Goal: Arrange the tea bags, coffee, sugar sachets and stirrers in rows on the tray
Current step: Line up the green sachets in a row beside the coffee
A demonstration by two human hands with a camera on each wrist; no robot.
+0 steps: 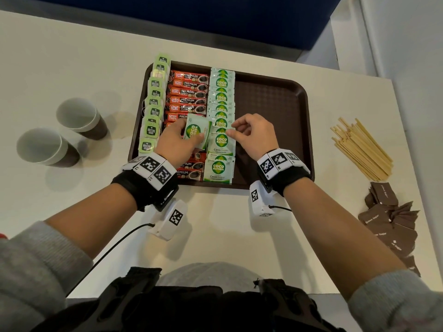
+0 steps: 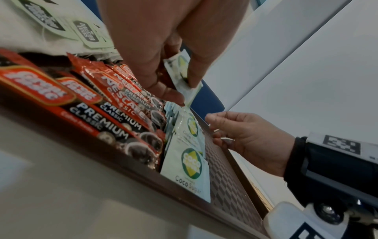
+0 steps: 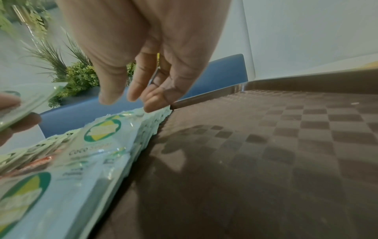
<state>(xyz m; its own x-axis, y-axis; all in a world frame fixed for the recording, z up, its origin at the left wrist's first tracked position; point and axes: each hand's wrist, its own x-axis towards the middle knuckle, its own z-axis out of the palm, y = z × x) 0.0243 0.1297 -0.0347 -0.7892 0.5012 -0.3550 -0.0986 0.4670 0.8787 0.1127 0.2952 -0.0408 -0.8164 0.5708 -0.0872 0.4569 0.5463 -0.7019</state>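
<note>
My left hand [image 1: 173, 137] holds a small stack of Coco Sugar sachets [image 1: 196, 133]. My thumb is on top and my fingers curl under, so this grip pinches the stack. It hangs just over the near part of the brown tray [image 1: 271, 101], above the coffee and sugar rows.

My right hand [image 1: 254, 135] is beside it, over the sugar row [image 1: 221, 109]. Its fingers are loosely bent and the tips reach down to the right edge of that row. In the right wrist view one fingertip [image 3: 152, 106] seems to touch the top of a sachet there. This grip holds nothing that I can see.

The tray sits in the middle of the white surface [image 1: 72, 56]. On it I see three rows going from far to near. The green tea bags [image 1: 154, 101] are on the left. The red coffee sticks [image 1: 188, 97] are next. The pale green sugar sachets lie in the third row, one on top of the next. The right part of the tray shows its brown checked floor.

Off the tray, on the right of the surface, lies a pile of wooden stirrers [image 1: 362, 149]. Nearer to me on the right is a heap of brown sugar sachets [image 1: 393, 226]. On the left stand two paper cups [image 1: 62, 130], close together.
</note>
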